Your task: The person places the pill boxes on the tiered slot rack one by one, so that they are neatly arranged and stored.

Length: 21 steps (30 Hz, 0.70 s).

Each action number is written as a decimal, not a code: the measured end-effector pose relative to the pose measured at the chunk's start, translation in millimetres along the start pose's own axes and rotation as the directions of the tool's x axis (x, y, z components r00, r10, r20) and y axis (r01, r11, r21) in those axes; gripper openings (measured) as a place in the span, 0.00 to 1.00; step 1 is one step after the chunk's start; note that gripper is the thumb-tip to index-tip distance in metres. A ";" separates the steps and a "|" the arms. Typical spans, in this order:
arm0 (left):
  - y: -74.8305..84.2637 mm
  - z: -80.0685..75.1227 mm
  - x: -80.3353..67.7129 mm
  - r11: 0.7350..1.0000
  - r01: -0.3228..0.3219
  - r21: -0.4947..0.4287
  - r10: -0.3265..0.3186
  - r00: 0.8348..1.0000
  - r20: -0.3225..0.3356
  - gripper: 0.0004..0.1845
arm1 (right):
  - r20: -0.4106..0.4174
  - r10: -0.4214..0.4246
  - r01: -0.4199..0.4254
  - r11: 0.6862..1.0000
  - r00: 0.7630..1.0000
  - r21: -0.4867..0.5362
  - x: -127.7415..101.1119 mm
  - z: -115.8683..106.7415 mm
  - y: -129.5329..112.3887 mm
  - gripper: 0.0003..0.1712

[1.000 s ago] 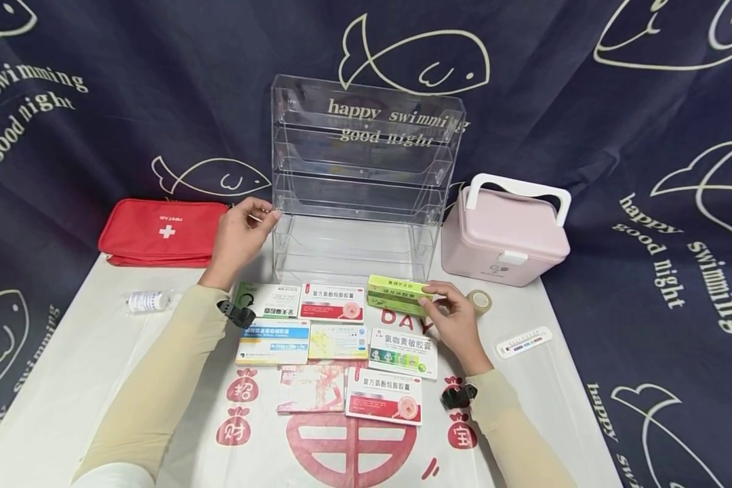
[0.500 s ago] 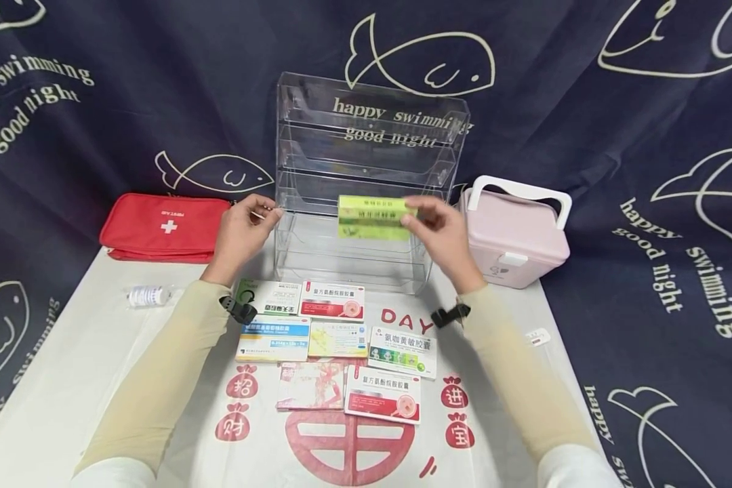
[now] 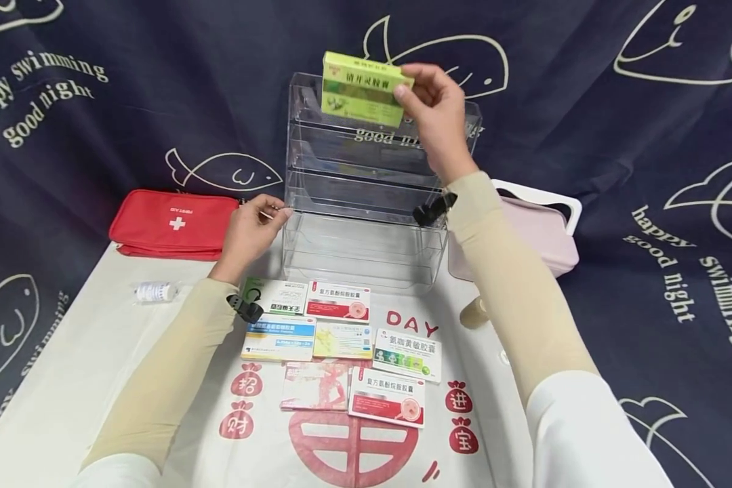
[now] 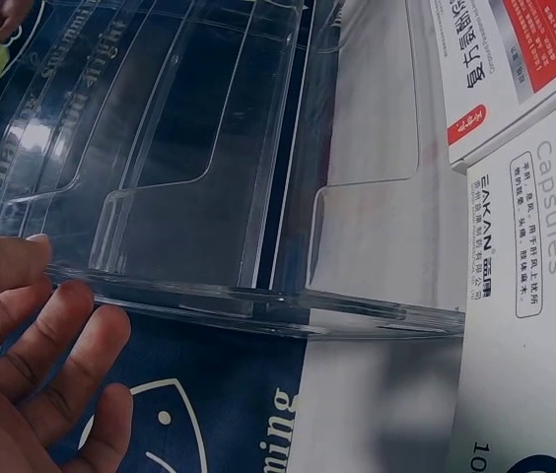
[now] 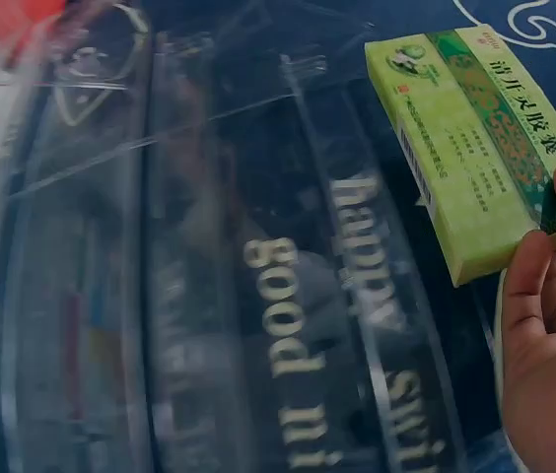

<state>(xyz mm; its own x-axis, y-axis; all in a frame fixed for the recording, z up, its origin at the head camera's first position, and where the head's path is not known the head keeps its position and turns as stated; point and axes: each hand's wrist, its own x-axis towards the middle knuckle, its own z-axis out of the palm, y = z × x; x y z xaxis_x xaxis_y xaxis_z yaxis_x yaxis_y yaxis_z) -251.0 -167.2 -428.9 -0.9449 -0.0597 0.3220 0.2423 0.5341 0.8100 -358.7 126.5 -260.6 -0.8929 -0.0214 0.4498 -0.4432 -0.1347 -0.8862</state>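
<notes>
My right hand point(image 3: 436, 112) pinches a green-yellow medicine box point(image 3: 362, 95) by its right end. The box is raised in front of the top tier of a clear plastic display rack point(image 3: 366, 254). In the right wrist view the medicine box point(image 5: 475, 158) is tilted, with thumb and fingers at one end. My left hand point(image 3: 253, 230) is at the rack's left edge, thumb and forefinger pinching it; the left wrist view shows the left hand point(image 4: 41, 365) with its other fingers loosely bent. Several flat medicine boxes, among them a blue-and-white box point(image 3: 278, 337), lie before the rack.
A red first-aid pouch point(image 3: 177, 230) and a small clear bottle point(image 3: 155, 291) lie at the left. The pink medicine chest point(image 3: 543, 230) stands at the right, partly behind my right arm. A tape roll point(image 3: 472, 314) sits near that forearm.
My right hand has lifted the green-yellow medicine box from the table, up past the lower tiers to the rack's top. The left hand has stayed at the rack's left edge.
</notes>
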 end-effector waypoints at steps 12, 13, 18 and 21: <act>0.9 3.0 1.0 1.000 0.004 0.022 -0.004 1.000 0.004 0.12 | 0.007 -0.066 0.066 0.989 0.998 -0.135 16.4 29.6 -27.1 0.11; 0.6 3.1 0.9 1.000 0.006 0.024 -0.006 1.000 0.004 0.12 | 0.009 -0.070 0.070 0.988 0.998 -0.135 16.1 29.9 -27.5 0.11; -0.3 2.4 0.5 1.000 0.006 0.023 -0.006 1.000 -0.008 0.12 | 0.015 -0.072 0.073 0.988 0.997 -0.139 18.8 29.4 -24.0 0.10; -1.0 1.7 0.0 1.000 0.000 0.024 0.000 1.000 -0.011 0.12 | 0.019 -0.068 0.070 0.987 0.998 -0.143 21.1 29.6 -19.6 0.10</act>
<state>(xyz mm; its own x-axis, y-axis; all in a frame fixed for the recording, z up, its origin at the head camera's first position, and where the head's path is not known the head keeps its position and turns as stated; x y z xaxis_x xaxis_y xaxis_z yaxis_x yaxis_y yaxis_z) -251.6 -166.2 -430.5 -0.9423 -0.0687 0.3275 0.2369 0.5542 0.7979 -366.5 99.3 -230.4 -0.8590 -0.0306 0.5111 -0.5115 0.0070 -0.8593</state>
